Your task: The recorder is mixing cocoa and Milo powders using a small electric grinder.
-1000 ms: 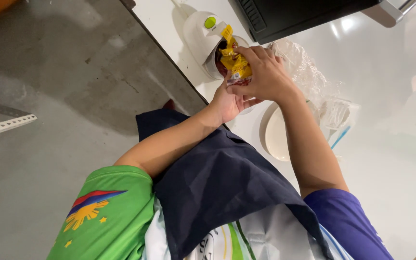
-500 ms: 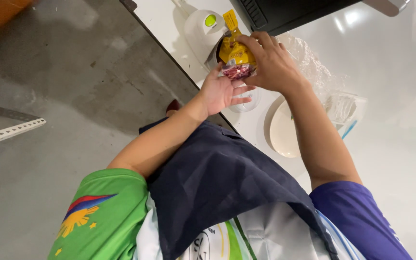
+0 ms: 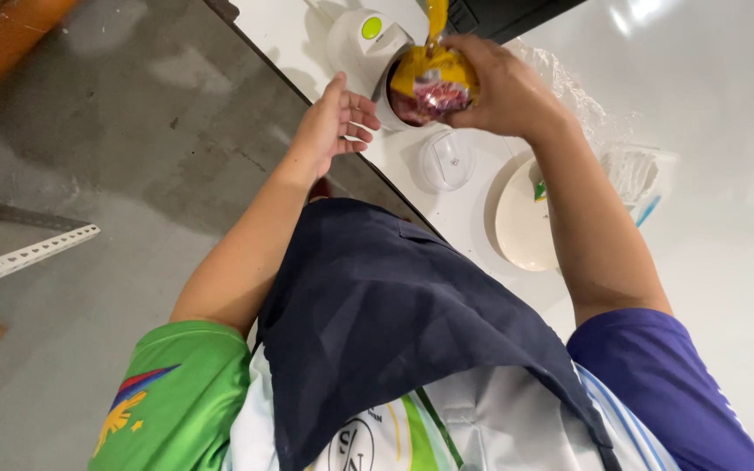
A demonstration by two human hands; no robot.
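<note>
The right hand [image 3: 499, 87] has its fingers [image 3: 469, 65] curled and clamped round a yellow packet [image 3: 434, 78], gripping it near the middle; the packet is tilted, its twisted top pointing up and away, its lower end showing dark red contents; it hangs right over the mouth of a cup [image 3: 399, 109], which is mostly hidden behind it, so whether packet and cup touch cannot be told; the left hand [image 3: 333, 122] is empty, fingers [image 3: 359, 118] loosely spread and slightly bent, palm turned toward the cup, just beside it but not touching it; behind the cup stands a white appliance [image 3: 359, 39] with a round green button on top; near the cup, toward the person, lies a small clear round lid [image 3: 447, 160] on the white counter [image 3: 726, 235]; beside the lid, partly under the right forearm, sits a cream plate [image 3: 521, 227] with a small green and yellow scrap at its edge; past the wrist lies crumpled clear plastic [image 3: 569, 87], and next to the plate a clear bag [image 3: 634, 170] with a blue strip beside it; the counter's dark edge runs diagonally, with grey floor [image 3: 115, 174] on the left; a white perforated metal bar [image 3: 28, 257] sticks out over the floor; the person wears a dark apron [image 3: 386, 314] over a shirt with green and purple sleeves.
</note>
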